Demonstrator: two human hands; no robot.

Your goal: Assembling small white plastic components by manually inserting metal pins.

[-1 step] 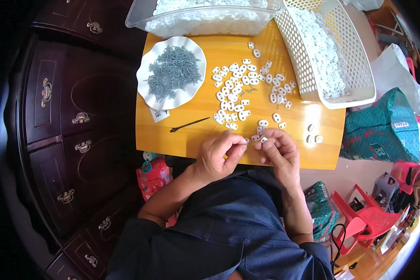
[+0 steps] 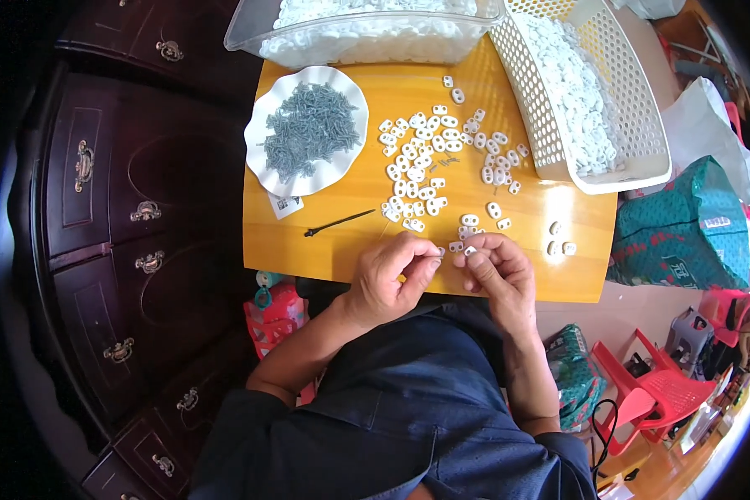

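My left hand point(image 2: 392, 271) is closed in a pinch at the table's near edge, on a small pale piece point(image 2: 441, 252) that its fingertips mostly hide. Close beside it, my right hand point(image 2: 502, 268) grips a small white two-hole plastic piece point(image 2: 470, 251) between thumb and fingers. The two hands are slightly apart. Just beyond them lie a few more white two-hole pieces point(image 2: 469, 220). A larger scatter of the same oval and rectangular pieces point(image 2: 426, 193) spreads over the middle of the table, with several grey screws point(image 2: 446, 161) among them.
A scalloped white dish point(image 2: 259, 169) of grey screws point(image 2: 311, 125) stands at the far left. A black cable tie point(image 2: 339, 222) lies before it. A clear bin point(image 2: 367, 46) and a cream perforated basket point(image 2: 642, 171), both with white pieces, stand along the back. Three pieces point(image 2: 554, 247) lie at right.
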